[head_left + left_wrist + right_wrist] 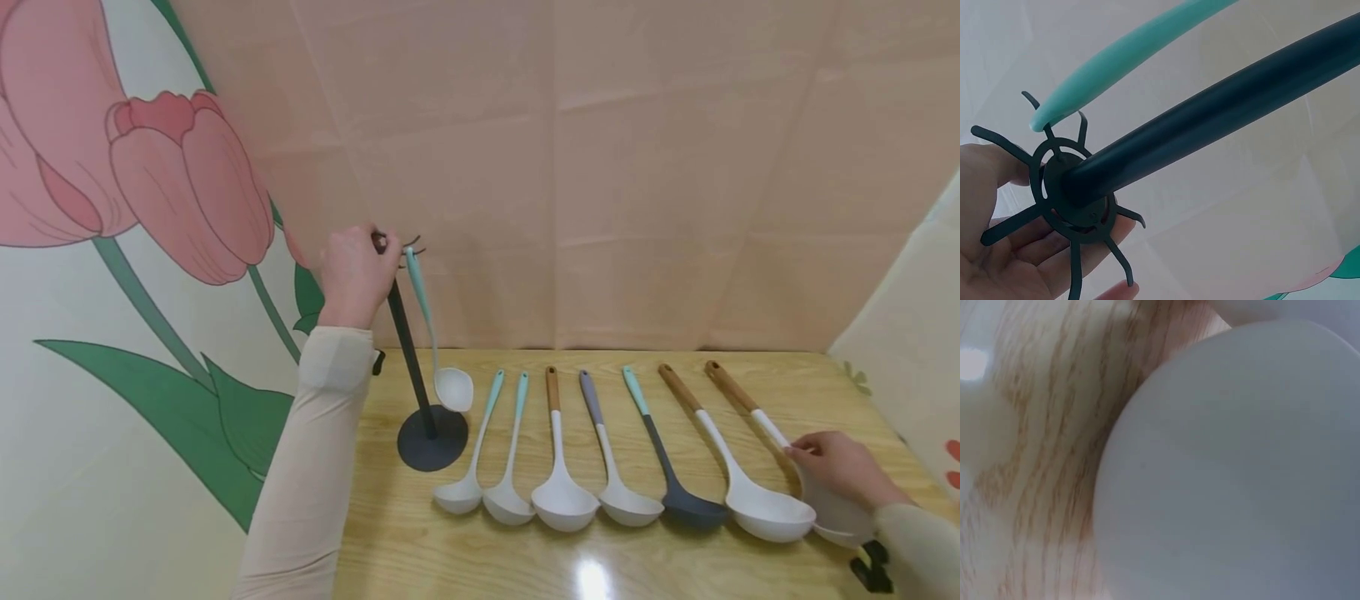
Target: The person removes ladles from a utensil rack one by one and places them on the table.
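My left hand (354, 275) grips the hooked top of a black utensil stand (408, 350). In the left wrist view, fingers (1054, 250) curl behind the ring of hooks (1038, 181). From one hook hangs a small white ladle (453, 389) by its mint handle (1110, 65). At the far right, my right hand (843, 468) pinches the neck of a white ladle with a wooden handle (731, 387), lying on the table. That ladle's bowl is partly hidden under the hand; a white bowl (1229, 475) fills much of the right wrist view.
Several ladles lie in a row on the wooden table (465, 567): two mint-handled ones, white ladles with wooden handles (566, 504), a grey-handled ladle (626, 504) and a dark ladle (690, 508). A pink cloth backdrop (637, 208) stands behind, tulip-printed fabric (172, 183) at left.
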